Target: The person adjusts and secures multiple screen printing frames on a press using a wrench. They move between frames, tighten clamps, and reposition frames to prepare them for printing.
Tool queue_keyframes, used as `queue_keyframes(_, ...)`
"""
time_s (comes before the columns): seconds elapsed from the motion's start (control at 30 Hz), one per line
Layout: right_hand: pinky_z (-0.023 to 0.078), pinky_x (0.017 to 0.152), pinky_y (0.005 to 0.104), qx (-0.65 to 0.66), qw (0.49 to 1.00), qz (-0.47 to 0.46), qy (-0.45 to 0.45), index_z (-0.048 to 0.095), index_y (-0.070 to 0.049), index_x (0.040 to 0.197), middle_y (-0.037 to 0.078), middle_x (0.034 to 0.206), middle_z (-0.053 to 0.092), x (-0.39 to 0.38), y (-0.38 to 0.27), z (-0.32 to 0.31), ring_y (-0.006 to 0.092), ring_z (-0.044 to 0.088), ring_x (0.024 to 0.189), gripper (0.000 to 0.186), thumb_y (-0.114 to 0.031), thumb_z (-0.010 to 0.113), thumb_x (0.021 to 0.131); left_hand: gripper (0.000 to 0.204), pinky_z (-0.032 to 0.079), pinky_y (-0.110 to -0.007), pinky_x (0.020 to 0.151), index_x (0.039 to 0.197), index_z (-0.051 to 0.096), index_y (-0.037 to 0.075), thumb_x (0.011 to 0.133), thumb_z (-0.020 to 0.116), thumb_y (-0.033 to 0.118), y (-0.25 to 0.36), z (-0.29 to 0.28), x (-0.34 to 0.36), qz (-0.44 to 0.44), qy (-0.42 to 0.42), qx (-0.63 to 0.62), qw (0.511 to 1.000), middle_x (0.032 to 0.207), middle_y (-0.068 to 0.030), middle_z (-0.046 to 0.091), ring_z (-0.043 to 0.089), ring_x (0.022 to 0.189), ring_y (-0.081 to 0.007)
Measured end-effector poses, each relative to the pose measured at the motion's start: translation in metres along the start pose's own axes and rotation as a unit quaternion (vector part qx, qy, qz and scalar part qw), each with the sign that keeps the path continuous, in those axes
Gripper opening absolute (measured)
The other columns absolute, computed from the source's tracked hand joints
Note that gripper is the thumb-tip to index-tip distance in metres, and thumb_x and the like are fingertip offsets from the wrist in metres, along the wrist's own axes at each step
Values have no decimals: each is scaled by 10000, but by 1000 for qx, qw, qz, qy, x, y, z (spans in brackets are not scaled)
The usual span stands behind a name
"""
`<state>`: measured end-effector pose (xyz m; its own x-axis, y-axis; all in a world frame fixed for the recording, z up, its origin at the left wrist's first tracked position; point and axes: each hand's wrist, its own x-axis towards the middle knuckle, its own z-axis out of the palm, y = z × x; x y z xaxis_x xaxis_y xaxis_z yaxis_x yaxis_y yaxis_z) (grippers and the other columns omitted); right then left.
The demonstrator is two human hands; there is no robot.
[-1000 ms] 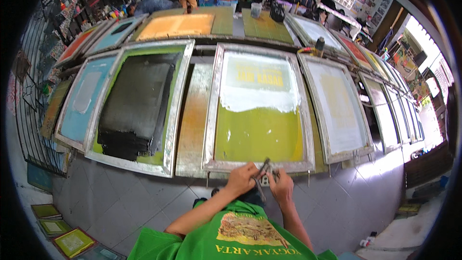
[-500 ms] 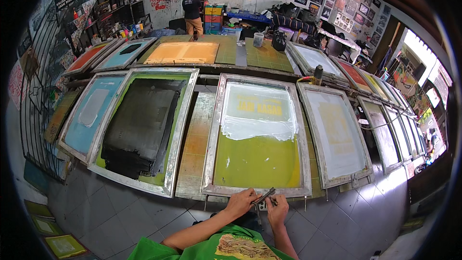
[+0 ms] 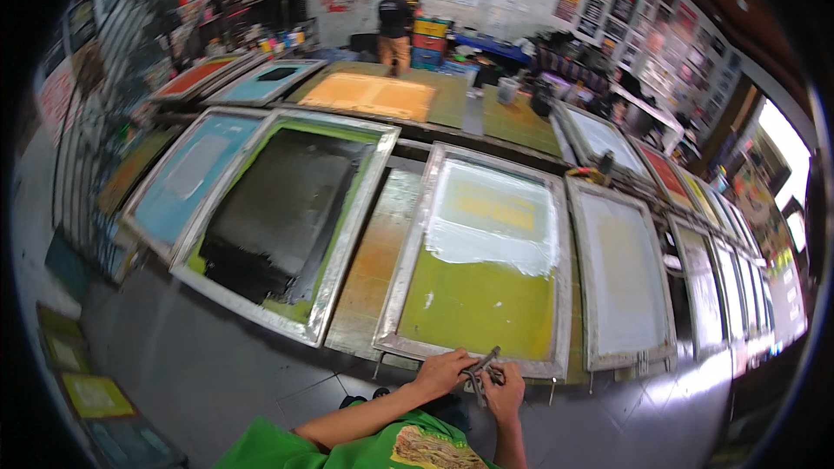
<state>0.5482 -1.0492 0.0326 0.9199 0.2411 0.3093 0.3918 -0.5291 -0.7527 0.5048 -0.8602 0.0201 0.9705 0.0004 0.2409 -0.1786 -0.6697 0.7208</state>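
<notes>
Both hands are at the near edge of a silk-screen frame, whose green mesh carries white ink over its far half. The fingers of my left hand close on a grey metal tool with a long straight shank, slanting up to the right. Beside it, my right hand pinches at a small dark metal piece by the frame's bracket; its exact kind is too small to tell. A curved metal part shows between the hands.
A screen with black ink lies to the left, a blue one beyond it. A pale screen lies to the right. Across the rack are an orange-printed board and more screens. A person stands at the back.
My view has turned left, so the screens and person sit farther right in the picture. The hands stay at the frame's near edge, and the tool stands more steeply.
</notes>
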Motion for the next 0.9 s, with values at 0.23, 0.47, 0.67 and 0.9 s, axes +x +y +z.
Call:
queue_keyframes(0.23,427,633,279,52,999,-3,-8,725,30,1027,67,880,571,-10,20,11,152,531,719,185,-34,798,870,306,565,-446,769,1143,722,174,843,779,164,-12,16,-7,-16,27,-11,999,1057,-27,674,701,956,-297)
queue_keyframes(0.47,404,608,294,17,999,-29,-9,713,10,1008,59,895,575,-8,17,11,158,531,724,197,-52,822,856,310,545,-478,801,1107,664,105,854,795,226,2,15,0,-77,38,-37,996,1056,-86,688,689,1007,-351)
queue_keyframes(0.67,462,638,371,54,998,-10,32,678,20,892,99,880,597,-10,44,24,232,584,739,226,-113,854,847,298,537,-467,841,1145,703,106,879,784,214,-9,3,-3,-39,-10,-67,997,1072,-95,679,686,1033,-353)
queue_keyframes(0.9,487,659,387,36,999,24,22,660,19,857,118,888,606,-6,11,14,275,614,760,245,-96,870,798,317,539,-468,857,1121,688,75,842,804,173,1,0,-2,-78,-7,-82,994,1067,-114,671,684,1054,-353)
